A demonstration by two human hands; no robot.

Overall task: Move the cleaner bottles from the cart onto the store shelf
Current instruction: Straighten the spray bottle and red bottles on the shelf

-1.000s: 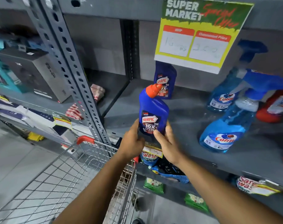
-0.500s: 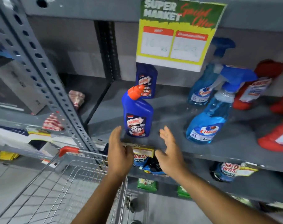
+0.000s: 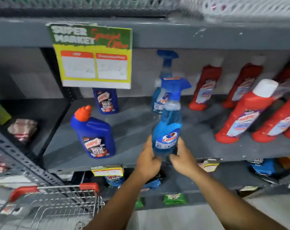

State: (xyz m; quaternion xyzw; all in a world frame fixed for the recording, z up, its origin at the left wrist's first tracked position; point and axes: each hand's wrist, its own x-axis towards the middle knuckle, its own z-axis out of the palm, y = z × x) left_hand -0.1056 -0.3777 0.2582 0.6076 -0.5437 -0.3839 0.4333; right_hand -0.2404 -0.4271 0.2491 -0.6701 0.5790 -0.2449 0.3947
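Hands: left, right grip Colin spray bottle; Harpic bottle beside.

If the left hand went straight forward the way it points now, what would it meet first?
The left hand already touches the front spray bottle, held with the right hand. Past it, probably bare shelf, then the back spray bottle; depth is unclear.

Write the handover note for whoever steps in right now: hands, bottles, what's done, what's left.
Left hand and right hand: both clasp the base of the clear blue Colin trigger-spray bottle, upright at the grey metal shelf front edge.
Dark blue Harpic bottle with orange cap: standing on the shelf, left of the hands, untouched.
Done: Harpic bottle is on the shelf.
Left: release the spray bottle. The wire cart with red handles shows no bottles in its visible part; check it.
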